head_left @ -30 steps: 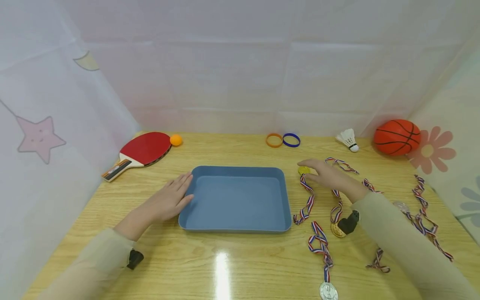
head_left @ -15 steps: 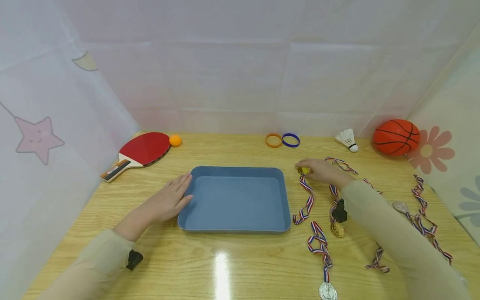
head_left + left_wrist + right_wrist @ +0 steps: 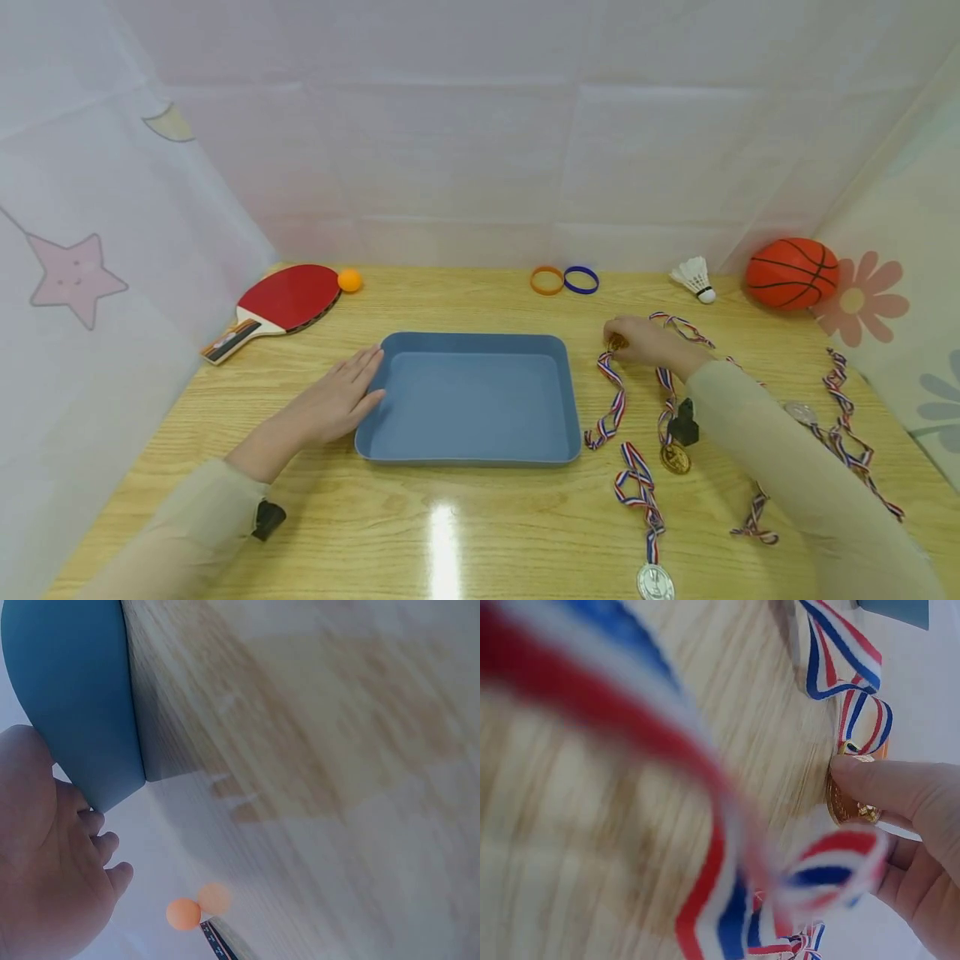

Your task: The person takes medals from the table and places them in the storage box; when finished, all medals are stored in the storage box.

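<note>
My left hand (image 3: 341, 398) rests with straight fingers against the left rim of a blue-grey tray (image 3: 480, 460). From the left wrist view, the fingers (image 3: 105, 844) lie along the outer side of the tray wall (image 3: 82, 697). To the right of the tray, my right hand (image 3: 647, 342) pinches a gold medal (image 3: 617, 342) between thumb and fingers. Its red, white and blue ribbon (image 3: 613, 400) trails toward the front across the table. The right wrist view shows the thumb on the face of the gold medal (image 3: 844, 802), near the ribbon loop.
Around the right arm lie another gold medal (image 3: 676, 458), a silver medal (image 3: 656, 582) and more ribbons. Along the back are a table tennis bat (image 3: 292, 296), orange ball (image 3: 349, 280), orange wristband (image 3: 547, 281), blue wristband (image 3: 581, 281), shuttlecock (image 3: 696, 279) and basketball (image 3: 792, 273).
My right hand has come down onto the gold medal, closed its fingers on it and shifted slightly right, tilting the medal. The left hand and tray stay in place.
</note>
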Demonstrator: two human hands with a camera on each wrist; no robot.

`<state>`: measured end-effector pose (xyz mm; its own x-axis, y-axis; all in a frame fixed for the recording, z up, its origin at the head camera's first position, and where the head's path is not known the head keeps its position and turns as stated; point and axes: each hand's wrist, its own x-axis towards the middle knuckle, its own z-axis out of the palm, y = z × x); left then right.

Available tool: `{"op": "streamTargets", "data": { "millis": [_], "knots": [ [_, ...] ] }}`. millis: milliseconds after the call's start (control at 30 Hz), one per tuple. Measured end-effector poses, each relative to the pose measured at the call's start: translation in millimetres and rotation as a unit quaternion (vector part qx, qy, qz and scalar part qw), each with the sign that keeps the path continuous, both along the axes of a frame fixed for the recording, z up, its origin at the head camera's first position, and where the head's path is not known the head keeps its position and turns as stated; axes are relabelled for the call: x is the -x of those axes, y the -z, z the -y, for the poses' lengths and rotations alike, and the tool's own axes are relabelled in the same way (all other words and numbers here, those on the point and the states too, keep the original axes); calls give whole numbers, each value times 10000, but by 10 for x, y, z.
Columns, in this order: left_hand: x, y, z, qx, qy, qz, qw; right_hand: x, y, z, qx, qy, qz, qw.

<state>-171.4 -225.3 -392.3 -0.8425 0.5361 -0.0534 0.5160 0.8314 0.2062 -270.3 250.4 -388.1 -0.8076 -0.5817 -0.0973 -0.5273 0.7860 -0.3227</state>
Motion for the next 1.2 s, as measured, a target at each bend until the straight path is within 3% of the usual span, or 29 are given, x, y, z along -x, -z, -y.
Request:
{"op": "streamTargets", "data": {
  "millis": [167, 300, 467, 633, 733, 833, 900, 1000, 1200],
  "knots": [
    [-9, -5, -4, -16, -12, 21, 10000, -21, -18, -57, 118, 262, 355, 9990],
    [-13, -11, -8, -37, -32, 55, 10000, -80, -135, -105, 334, 316, 646, 9968],
    [-17, -17, -8, -46, -41, 74, 10000, -139, -266, -198, 542, 274, 1148, 9915],
    [-23, -22, -8, -59, -48, 76, 9999, -163, -314, -314, 649, 45, 1321, 9891],
    [-24, -24, -7, -61, -43, 72, 9999, -176, -347, -385, 887, 213, 1747, 9804],
    [-25, -28, -7, -76, -30, 67, 9999, -205, -393, -440, 1355, 529, 2323, 9617],
    [-23, -28, -6, -94, -26, 64, 9999, -225, -423, -469, 1855, 600, 2666, 9439],
    [-19, -20, -1, -109, -22, 60, 9999, -265, -487, -487, 2766, 719, 3094, 9070],
    [-9, -6, 3, -87, -13, 30, 10000, -361, -698, -426, 4473, 604, 3389, 8255]
  ]
}}
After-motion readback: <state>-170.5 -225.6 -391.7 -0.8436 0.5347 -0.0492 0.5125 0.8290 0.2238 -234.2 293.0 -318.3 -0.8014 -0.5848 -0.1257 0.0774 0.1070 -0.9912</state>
